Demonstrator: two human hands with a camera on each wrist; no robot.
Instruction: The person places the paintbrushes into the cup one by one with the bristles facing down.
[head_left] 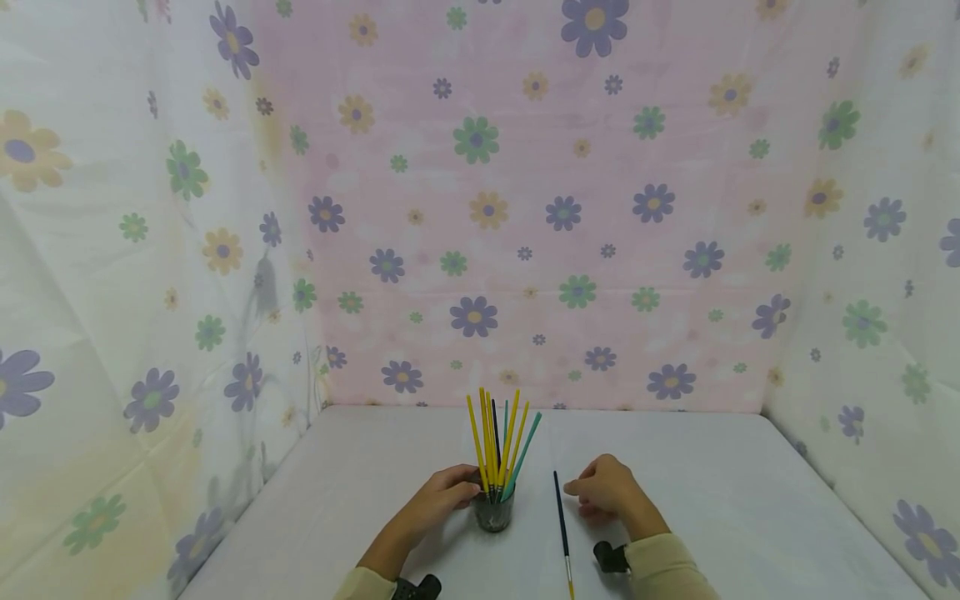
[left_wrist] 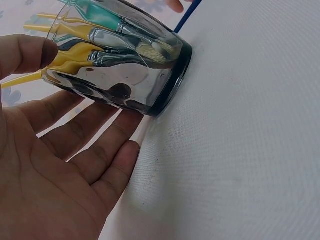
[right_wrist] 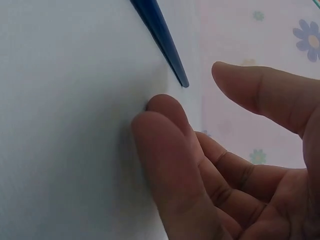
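Note:
A clear glass (head_left: 493, 515) stands upright on the table, holding several paintbrushes with yellow, teal and dark handles, bristles down. My left hand (head_left: 444, 493) holds the glass from its left side, the thumb near the rim and the fingers around the other side; the left wrist view shows the bristles (left_wrist: 156, 51) through the glass wall. To the right of the glass lies a single dark blue paintbrush (head_left: 562, 518), bristles toward me. Beside its handle end is my right hand (head_left: 606, 487), holding nothing, with a gap between thumb and fingers and the blue handle (right_wrist: 162, 40) just beyond the fingertips.
A white-covered table (head_left: 360, 467) spreads under everything. A flowered pink curtain (head_left: 525, 167) hangs behind it, with white flowered sheets (head_left: 90, 333) at both sides. Dark wrist cameras (head_left: 611, 557) are strapped near both sleeves.

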